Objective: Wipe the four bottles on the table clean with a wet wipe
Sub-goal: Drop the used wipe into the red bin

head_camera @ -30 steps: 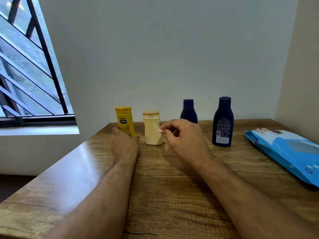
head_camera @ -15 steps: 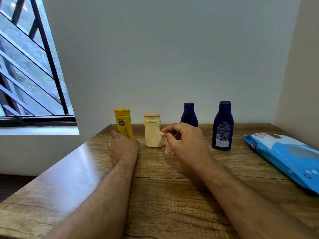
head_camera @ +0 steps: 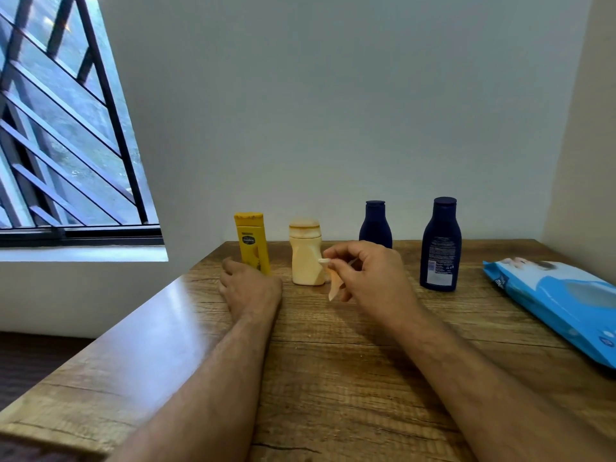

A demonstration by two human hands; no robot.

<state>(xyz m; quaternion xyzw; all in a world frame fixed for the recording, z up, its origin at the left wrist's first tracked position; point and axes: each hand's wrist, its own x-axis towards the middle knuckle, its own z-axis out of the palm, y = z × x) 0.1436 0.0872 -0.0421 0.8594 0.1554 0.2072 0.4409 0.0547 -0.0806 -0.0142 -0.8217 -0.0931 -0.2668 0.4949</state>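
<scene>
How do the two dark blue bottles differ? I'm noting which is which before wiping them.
The right blue bottle stands nearer the person and looks taller; the left blue bottle stands farther back. The right one is in full view and shows a label of small print; the left one's lower part is hidden behind the right hand, and no label shows on it. Both are dark blue, upright, capped, and stand on the wooden table.

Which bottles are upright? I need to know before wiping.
All four: the yellow bottle, cream bottle and two navy bottles stand caps up on the table.
</scene>
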